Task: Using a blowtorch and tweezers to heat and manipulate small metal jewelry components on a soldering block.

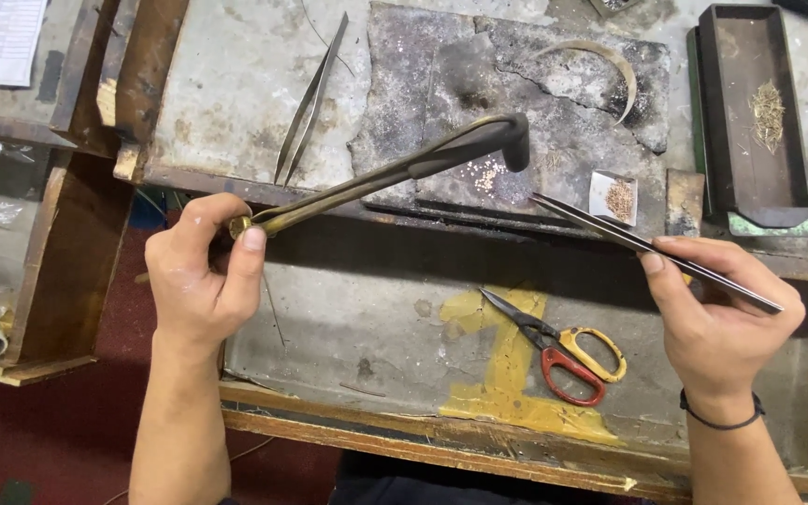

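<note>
Brass blowpipe [385, 173] clenched in left hand [200, 276], tweezers [652, 251] pinched in right hand [717, 313], both grips closed, tips over charred block [516, 103], frame centre.

Worn grey workbench [236, 84] with tweezers [309, 105], scissors [554, 344], charred slab [516, 103]

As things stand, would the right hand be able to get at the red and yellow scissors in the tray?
Probably not at once: the right hand is full, pinching long tweezers. The path itself looks free, since the scissors lie uncovered on the tray floor just beside that hand.
</note>
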